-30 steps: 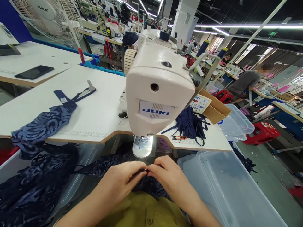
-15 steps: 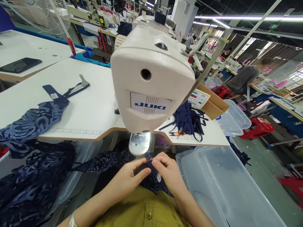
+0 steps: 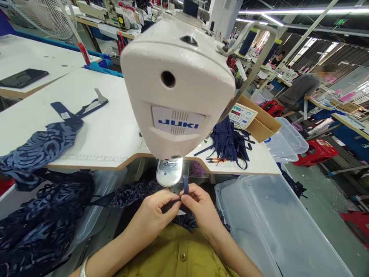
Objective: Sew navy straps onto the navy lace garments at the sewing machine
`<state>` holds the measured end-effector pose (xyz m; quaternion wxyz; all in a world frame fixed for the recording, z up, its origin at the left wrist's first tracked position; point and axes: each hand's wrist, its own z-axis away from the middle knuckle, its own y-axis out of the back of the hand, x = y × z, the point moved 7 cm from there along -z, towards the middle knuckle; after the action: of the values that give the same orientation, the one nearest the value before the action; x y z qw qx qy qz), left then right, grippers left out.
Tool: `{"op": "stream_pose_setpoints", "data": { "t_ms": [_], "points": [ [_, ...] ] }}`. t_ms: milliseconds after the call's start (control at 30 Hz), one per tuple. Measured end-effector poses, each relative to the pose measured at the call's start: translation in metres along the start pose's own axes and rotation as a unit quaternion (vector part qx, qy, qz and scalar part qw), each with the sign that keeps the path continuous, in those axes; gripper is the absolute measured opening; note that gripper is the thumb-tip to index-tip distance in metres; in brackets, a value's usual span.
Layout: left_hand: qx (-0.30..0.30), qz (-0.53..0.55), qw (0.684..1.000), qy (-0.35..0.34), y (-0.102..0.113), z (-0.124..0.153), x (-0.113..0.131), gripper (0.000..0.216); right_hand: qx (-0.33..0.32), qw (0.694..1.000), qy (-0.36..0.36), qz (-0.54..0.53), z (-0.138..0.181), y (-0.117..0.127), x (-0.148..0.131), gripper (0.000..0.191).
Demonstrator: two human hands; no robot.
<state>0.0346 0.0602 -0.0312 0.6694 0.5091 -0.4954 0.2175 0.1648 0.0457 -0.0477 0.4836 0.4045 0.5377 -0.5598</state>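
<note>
Just below the lit metal sewing arm (image 3: 169, 174) of the white JUKI sewing machine (image 3: 178, 84), my two hands meet at the fingertips. My right hand (image 3: 198, 206) pinches a narrow navy strap (image 3: 186, 185), whose end sticks up above the fingers. My left hand (image 3: 158, 209) is closed, thumb to forefinger, on the edge of a dark navy garment (image 3: 187, 221) beside the strap. Most of the garment hangs below my hands and is partly hidden by them. Where strap and garment meet is covered by my fingertips.
A bundle of navy straps (image 3: 230, 142) and orange-handled thread snips (image 3: 216, 159) lie right on the table. A patterned garment (image 3: 54, 142) lies left, with more patterned garments (image 3: 37, 215) below. A clear plastic bin (image 3: 276, 219) stands right, a phone (image 3: 24, 78) far left.
The strap end now stands upright above my right fingers. My hands have drawn together at the fingertips. The view has shifted slightly, with the machine head appearing larger and further left.
</note>
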Motion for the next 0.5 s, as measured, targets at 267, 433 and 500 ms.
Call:
{"op": "stream_pose_setpoints", "data": {
  "t_ms": [267,433,500],
  "points": [
    [0.038,-0.063,0.997,-0.035,0.005,0.006,0.009,0.017,0.059,0.987,0.124,0.085,0.007,0.004,-0.011,0.013],
    [0.075,-0.166,0.972,-0.147,0.010,0.014,0.026,0.014,0.064,0.963,0.230,0.128,0.013,0.003,-0.023,0.017],
    [0.096,-0.208,0.956,-0.183,0.011,0.017,0.031,0.017,0.062,0.953,0.263,0.134,0.016,0.001,-0.025,0.019]
  ]
}}
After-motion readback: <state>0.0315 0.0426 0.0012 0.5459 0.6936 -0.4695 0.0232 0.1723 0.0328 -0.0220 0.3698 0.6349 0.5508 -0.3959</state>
